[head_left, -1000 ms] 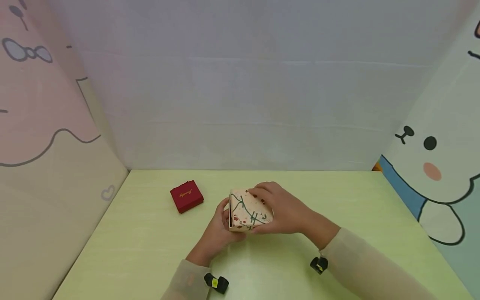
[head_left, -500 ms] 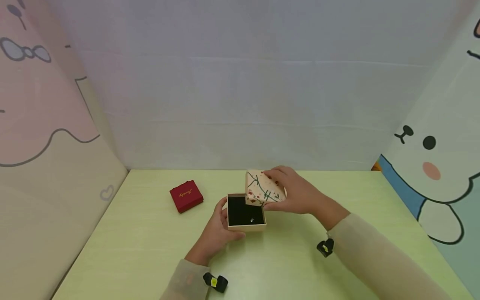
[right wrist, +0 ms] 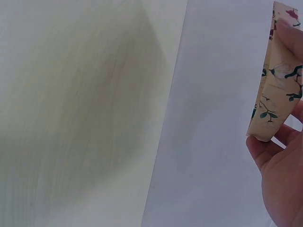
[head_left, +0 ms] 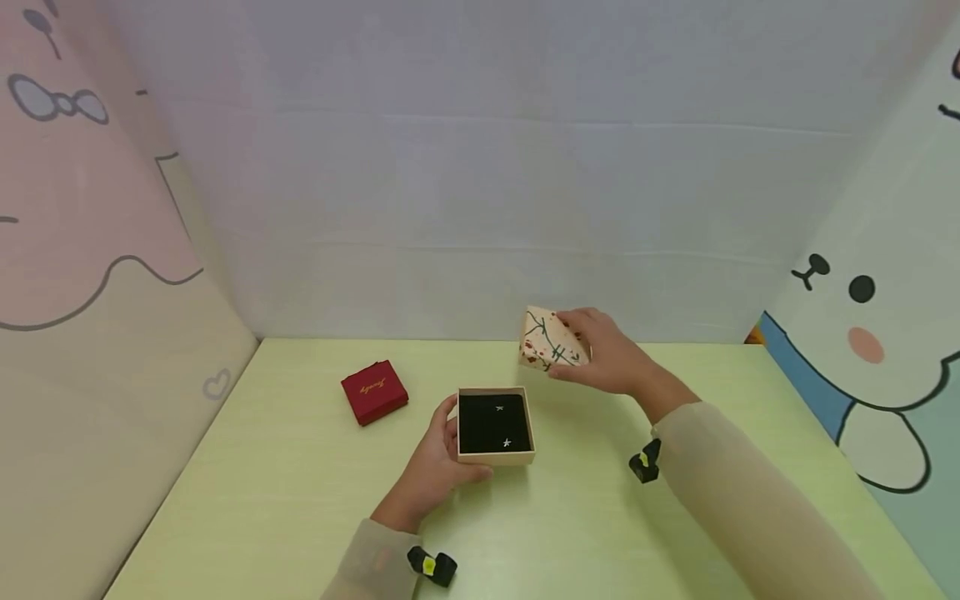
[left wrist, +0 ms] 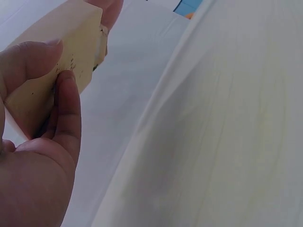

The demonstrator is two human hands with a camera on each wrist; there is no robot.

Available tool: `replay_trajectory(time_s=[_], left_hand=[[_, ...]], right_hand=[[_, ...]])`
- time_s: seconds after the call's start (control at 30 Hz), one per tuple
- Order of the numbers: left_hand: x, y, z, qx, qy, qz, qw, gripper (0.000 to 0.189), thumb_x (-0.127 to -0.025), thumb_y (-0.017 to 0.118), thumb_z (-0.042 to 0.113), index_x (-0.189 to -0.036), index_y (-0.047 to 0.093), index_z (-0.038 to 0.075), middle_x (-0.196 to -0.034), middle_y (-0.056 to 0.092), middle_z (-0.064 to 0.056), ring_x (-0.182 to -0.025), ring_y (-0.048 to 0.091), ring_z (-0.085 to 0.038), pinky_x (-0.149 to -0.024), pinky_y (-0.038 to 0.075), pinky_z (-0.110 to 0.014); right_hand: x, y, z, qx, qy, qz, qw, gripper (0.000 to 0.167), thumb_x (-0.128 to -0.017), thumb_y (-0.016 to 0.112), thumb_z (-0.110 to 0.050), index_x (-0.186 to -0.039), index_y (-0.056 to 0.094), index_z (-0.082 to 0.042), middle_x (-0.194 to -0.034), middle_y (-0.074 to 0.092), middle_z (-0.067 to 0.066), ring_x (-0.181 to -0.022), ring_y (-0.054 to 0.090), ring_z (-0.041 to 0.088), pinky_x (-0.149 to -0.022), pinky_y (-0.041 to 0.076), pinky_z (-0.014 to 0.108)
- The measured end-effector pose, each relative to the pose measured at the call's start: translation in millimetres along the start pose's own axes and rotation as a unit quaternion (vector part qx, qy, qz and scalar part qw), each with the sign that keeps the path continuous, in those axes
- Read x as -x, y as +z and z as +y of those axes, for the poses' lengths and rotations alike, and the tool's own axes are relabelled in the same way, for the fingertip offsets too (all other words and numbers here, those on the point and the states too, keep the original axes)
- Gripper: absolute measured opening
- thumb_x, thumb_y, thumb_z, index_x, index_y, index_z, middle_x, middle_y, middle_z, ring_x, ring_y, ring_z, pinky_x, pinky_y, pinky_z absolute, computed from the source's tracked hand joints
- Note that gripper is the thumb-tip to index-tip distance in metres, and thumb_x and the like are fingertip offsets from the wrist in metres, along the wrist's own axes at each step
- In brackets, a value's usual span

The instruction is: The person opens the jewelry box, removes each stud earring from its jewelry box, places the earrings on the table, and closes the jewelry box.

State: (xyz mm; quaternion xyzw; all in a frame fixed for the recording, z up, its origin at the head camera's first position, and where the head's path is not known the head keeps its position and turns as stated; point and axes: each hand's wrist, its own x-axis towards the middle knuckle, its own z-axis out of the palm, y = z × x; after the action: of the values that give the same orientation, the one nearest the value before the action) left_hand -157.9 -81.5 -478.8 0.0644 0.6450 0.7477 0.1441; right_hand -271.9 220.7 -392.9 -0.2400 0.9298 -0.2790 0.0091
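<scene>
My left hand [head_left: 431, 477] grips a cream box base [head_left: 497, 459] above the table, its open side facing up. Inside lies a black pad [head_left: 480, 425] carrying two small silvery pieces [head_left: 507, 442], too small to identify. The left wrist view shows the plain underside of the box [left wrist: 78, 45] with curled fingers [left wrist: 68, 101] pressed on it. Up and to the right, my right hand [head_left: 611, 358] pinches the box lid [head_left: 547, 340] by its edges, clear of the base. Flowers and green branches decorate this lid [right wrist: 279, 90], seen edge-on in the right wrist view.
A small dark red box [head_left: 373, 393] with gold lettering rests on the pale green table [head_left: 300, 500], left of the hands. A whitish sheet [head_left: 480, 183] rises behind the table's back edge, and printed cartoon sheets [head_left: 885, 375] flank both sides.
My right hand has lifted the lid off the base and carried it up and to the right, uncovering the black pad. My left hand and the red box have stayed put.
</scene>
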Motion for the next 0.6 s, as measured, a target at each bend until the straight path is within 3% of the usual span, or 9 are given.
replay_trajectory(time_s=[0.33, 0.6], left_hand=[[-0.5, 0.9, -1.9, 0.003, -0.004, -0.007, 1.0000, 0.119, -0.076, 0.084, -0.012, -0.164, 0.009, 0.017, -0.148, 0.048, -0.016, -0.126, 0.059, -0.030, -0.099, 0.053, -0.038], [-0.4, 0.8, -2.6, 0.007, 0.008, -0.016, 0.9998, 0.118, -0.075, 0.083, -0.014, -0.163, 0.010, 0.016, -0.148, 0.049, -0.017, -0.125, 0.060, -0.031, -0.100, 0.053, -0.038]], right_hand=[[-12.8, 1.3, 19.8, 0.028, 0.024, -0.012, 0.9993, 0.098, -0.084, 0.080, -0.053, -0.158, 0.037, -0.005, -0.153, 0.040, 0.020, -0.133, 0.040, 0.038, -0.104, 0.041, 0.061], [-14.5, 11.6, 26.2, 0.072, 0.044, -0.044, 0.9955, 0.097, -0.081, 0.083, -0.050, -0.155, 0.041, -0.004, -0.152, 0.041, 0.020, -0.134, 0.039, 0.039, -0.106, 0.041, 0.060]])
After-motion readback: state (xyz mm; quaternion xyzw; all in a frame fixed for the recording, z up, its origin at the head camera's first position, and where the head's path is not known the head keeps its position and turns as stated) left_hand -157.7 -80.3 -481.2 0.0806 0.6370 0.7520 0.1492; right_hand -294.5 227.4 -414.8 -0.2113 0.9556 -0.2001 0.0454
